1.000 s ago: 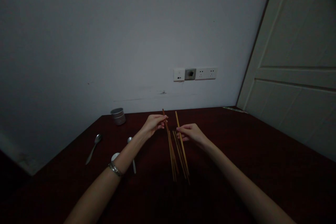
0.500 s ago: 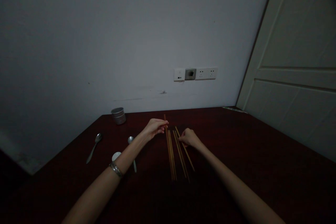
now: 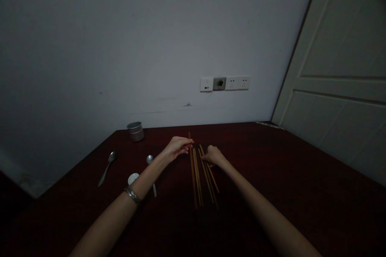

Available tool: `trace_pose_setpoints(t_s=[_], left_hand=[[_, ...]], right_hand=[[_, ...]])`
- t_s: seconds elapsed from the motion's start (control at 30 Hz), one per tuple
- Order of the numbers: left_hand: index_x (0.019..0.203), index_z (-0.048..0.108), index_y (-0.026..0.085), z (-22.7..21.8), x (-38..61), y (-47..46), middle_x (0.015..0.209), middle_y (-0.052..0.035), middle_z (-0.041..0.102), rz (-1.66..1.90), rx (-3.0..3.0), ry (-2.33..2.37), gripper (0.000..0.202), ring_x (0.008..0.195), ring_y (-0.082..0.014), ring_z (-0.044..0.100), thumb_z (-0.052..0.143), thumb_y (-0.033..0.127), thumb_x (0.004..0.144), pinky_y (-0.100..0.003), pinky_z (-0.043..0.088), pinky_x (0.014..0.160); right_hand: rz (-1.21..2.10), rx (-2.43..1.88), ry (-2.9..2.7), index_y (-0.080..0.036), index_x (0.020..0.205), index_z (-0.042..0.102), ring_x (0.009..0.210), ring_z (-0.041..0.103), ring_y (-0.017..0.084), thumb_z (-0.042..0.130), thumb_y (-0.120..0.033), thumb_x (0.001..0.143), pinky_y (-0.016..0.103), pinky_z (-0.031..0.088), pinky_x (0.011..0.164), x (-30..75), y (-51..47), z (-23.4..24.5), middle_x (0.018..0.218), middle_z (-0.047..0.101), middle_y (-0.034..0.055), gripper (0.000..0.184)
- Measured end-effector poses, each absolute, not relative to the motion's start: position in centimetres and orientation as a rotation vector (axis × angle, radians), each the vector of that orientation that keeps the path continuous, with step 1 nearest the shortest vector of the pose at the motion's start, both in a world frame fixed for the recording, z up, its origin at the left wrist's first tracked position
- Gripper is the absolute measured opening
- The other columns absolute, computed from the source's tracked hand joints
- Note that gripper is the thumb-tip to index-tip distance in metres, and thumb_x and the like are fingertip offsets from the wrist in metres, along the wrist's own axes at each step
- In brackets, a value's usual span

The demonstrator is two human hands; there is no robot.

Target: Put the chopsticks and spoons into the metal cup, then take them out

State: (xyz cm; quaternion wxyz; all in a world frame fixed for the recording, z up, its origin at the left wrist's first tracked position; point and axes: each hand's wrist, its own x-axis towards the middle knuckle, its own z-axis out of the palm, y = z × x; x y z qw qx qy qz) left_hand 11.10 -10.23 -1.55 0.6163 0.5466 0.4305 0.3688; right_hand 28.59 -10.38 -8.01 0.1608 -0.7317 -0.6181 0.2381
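Several wooden chopsticks (image 3: 201, 178) lie side by side on a dark red table (image 3: 271, 176), pointing away from me. My left hand (image 3: 177, 146) pinches the far end of the leftmost chopstick (image 3: 191, 164), whose near end rests on the table. My right hand (image 3: 212, 155) is closed on the far end of a chopstick on the right of the row, low against the tabletop. A metal bracelet (image 3: 132, 194) is on my left wrist.
Left of my left arm lie a metal spoon (image 3: 107, 168), a second spoon (image 3: 150, 160) and a white spoon (image 3: 132, 178). A small metal cup (image 3: 135, 131) stands by the wall. Wall sockets (image 3: 224, 83) are above the table; a door (image 3: 340, 76) is at right.
Both hands have come down from a raised hold. The chopstick in my right hand dropped flat beside the others and swung straighter; the left one lowered to the table.
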Motion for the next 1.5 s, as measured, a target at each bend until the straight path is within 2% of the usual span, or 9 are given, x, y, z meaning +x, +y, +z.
trace_pose_setpoints(t_s=[0.27, 0.47, 0.57, 0.73, 0.93, 1.17, 1.5], left_hand=[[0.074, 0.065, 0.007, -1.9, 10.7, -10.2, 0.061, -0.0046, 0.06, 0.856, 1.264, 0.979, 0.014, 0.044, -0.004, 0.047, 0.063, 0.02, 0.069, -0.018, 0.041, 0.044], [0.074, 0.065, 0.008, -1.9, 10.9, -10.3, 0.063, -0.0052, 0.061, 0.843, 1.264, 0.995, 0.014, 0.045, -0.0039, 0.046, 0.063, 0.02, 0.069, -0.018, 0.041, 0.044], [0.074, 0.065, 0.008, -2.0, 11.1, -10.2, 0.063, -0.0052, 0.061, 0.837, 1.267, 0.999, 0.013, 0.045, -0.0039, 0.046, 0.063, 0.02, 0.07, -0.018, 0.041, 0.044], [0.075, 0.065, 0.008, -2.1, 11.2, -10.3, 0.062, -0.0045, 0.061, 0.831, 1.262, 1.009, 0.014, 0.046, -0.004, 0.046, 0.063, 0.021, 0.07, -0.018, 0.042, 0.045], [0.075, 0.065, 0.007, -2.1, 11.2, -10.7, 0.062, -0.0045, 0.06, 0.818, 1.266, 1.02, 0.016, 0.045, -0.0041, 0.046, 0.064, 0.021, 0.069, -0.018, 0.041, 0.043], [0.075, 0.065, 0.007, -2.2, 11.2, -10.7, 0.063, -0.005, 0.06, 0.817, 1.267, 0.991, 0.016, 0.045, -0.0042, 0.047, 0.064, 0.022, 0.069, -0.019, 0.04, 0.044], [0.075, 0.066, 0.008, -2.3, 11.4, -10.8, 0.064, -0.0054, 0.061, 0.814, 1.263, 1.007, 0.015, 0.045, -0.0043, 0.047, 0.064, 0.021, 0.069, -0.019, 0.041, 0.044]], right_hand=[[0.586, -2.09, -1.796, -0.012, 0.081, 0.061, 0.051, 0.063, 0.018, 0.067, -0.028, 0.058, 0.021, 0.043, 0.035, 28.9, -10.5, -7.7, 0.087, 0.066, 0.0155, 0.029], [0.402, -2.176, -1.856, -0.012, 0.083, 0.062, 0.078, 0.064, 0.026, 0.069, -0.028, 0.056, 0.025, 0.047, 0.053, 31.4, -10.8, -7.4, 0.091, 0.065, 0.0167, 0.032], [0.37, -2.172, -1.863, -0.012, 0.079, 0.063, 0.082, 0.063, 0.028, 0.069, -0.025, 0.056, 0.026, 0.047, 0.058, 31.8, -11.2, -7.1, 0.089, 0.065, 0.0173, 0.027], [0.39, -2.002, -1.925, -0.014, 0.066, 0.062, 0.071, 0.065, 0.022, 0.07, -0.028, 0.059, 0.022, 0.044, 0.056, 30.1, -12.2, -6.8, 0.071, 0.067, 0.0111, 0.018], [0.535, -1.927, -1.986, -0.014, 0.052, 0.056, 0.056, 0.063, 0.017, 0.068, -0.032, 0.064, 0.019, 0.041, 0.05, 28.7, -13.1, -7.0, 0.048, 0.062, 0.006, 0.025], [0.59, -1.878, -1.898, -0.015, 0.058, 0.056, 0.04, 0.059, 0.014, 0.07, -0.036, 0.064, 0.019, 0.042, 0.045, 28.9, -13.4, -7.7, 0.048, 0.062, 0.0037, 0.027], [0.636, -1.872, -1.89, -0.014, 0.055, 0.056, 0.038, 0.057, 0.013, 0.068, -0.037, 0.065, 0.018, 0.042, 0.042, 28.8, -13.3, -8.1, 0.05, 0.062, 0.0045, 0.028]])
